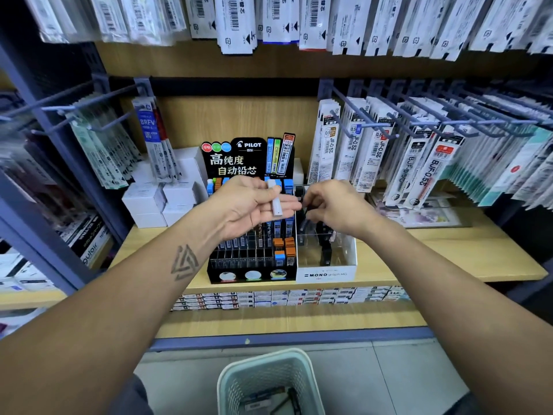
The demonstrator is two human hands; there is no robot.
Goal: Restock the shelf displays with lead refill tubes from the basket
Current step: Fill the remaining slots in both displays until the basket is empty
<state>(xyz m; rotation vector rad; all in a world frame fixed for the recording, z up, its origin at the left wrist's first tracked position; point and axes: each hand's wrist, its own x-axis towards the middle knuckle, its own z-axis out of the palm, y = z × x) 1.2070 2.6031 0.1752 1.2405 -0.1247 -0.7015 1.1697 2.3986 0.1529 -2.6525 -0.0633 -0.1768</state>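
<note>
Currently the left hand [254,205] cradles a white tube [276,197] on relaxed fingers as reserve, while at 3 o'clock the right hand [335,205] pinches a dark tube [304,224] above the MONO tray [326,274].

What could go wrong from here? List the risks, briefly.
1. The white tube lies loosely across the left hand, palm up, so it may slide off and fall toward the Pilot display.
2. The right hand works dark tubes above the Mono tray; one may land crooked or knock the upright tubes there.
</note>
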